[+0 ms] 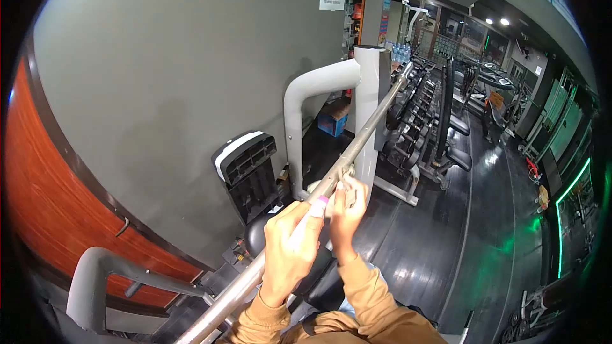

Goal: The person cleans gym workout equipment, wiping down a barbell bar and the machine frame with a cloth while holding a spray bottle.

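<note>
A long metal bar point(363, 137) runs diagonally from the lower left to the upper right in front of me. My left hand point(290, 248) is closed over the bar, its fingers partly hidden behind it. By its thumb shows a small pink and white piece point(320, 201), too small to name. My right hand point(348, 213) is just beyond, bent fingers pressed against the side of the bar. Something pale shows at its fingertips, mostly covered, and I cannot make out what it is.
A grey machine frame point(366, 83) stands behind the bar, beside a black padded seat back point(245, 172). A dumbbell rack point(414, 114) and benches line the floor ahead. A blue box point(333, 121) sits near the wall. A red-brown panel point(76, 197) is at left.
</note>
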Tool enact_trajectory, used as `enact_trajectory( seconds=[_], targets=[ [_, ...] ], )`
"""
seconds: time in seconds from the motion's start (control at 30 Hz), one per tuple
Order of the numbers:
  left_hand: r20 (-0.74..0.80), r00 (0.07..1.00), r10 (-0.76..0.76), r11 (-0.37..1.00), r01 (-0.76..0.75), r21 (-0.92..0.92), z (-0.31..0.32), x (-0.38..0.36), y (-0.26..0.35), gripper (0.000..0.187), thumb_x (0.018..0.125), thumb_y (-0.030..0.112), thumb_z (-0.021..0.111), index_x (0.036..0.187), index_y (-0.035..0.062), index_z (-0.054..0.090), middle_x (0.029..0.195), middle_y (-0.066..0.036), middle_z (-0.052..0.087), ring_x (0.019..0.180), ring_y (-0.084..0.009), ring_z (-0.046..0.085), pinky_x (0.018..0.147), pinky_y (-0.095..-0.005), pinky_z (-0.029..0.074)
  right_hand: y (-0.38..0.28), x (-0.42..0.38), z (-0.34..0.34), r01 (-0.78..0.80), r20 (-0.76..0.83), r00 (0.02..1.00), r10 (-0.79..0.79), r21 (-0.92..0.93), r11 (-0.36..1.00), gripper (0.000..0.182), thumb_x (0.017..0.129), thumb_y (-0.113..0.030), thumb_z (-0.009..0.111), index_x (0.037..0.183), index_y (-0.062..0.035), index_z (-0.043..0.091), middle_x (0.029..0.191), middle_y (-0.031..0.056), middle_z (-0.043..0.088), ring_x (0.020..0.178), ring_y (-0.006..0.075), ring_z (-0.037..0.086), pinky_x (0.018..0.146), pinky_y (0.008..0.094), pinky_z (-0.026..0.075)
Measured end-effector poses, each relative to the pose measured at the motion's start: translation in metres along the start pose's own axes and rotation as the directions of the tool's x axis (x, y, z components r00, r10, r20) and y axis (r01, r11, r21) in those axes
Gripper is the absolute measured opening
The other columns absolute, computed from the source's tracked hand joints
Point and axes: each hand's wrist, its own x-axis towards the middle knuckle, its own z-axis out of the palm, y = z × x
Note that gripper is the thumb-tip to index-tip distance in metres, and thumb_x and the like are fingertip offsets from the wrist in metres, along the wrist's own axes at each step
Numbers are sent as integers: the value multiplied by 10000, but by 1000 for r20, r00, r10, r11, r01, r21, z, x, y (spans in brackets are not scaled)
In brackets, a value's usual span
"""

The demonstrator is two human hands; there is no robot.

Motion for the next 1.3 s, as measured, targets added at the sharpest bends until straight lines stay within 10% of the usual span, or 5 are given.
enact_trajectory(
  seconds=[0.13,0.9,1.13,1.3],
  targets=[
    [3,1000,26,1000,-26,-4,1,1,-3,406,984,260,496,773,-62,626,695,-109,570,502,-188,607,481,-307,468,-30,-49,-4,-256,101,965,243,152,955,215,947,-57,636,1154,-4,605,1121,99,560,1078,198,559,977,334,432],
    [5,998,58,997,-58,43,4,0,-3,454,1003,297,494,765,-65,632,686,-112,585,493,-194,626,482,-300,456,-14,-31,-1,-431,225,902,368,432,792,178,1022,-157,598,1105,-75,463,1014,24,528,909,94,499,796,263,448],
    [23,1000,-8,999,7,51,2,2,1,462,996,316,501,757,-55,639,686,-109,586,501,-191,627,491,-294,456,9,-15,-30,16,330,936,-124,311,950,149,925,-101,673,974,-24,555,951,85,584,896,154,557,816,317,463],
    [-16,999,-50,998,51,25,8,8,8,476,998,329,497,754,-55,638,684,-108,590,506,-196,632,494,-297,465,20,73,-33,118,147,978,-145,178,977,163,921,-120,689,985,14,621,936,69,610,906,145,563,829,303,465]
  ],
)
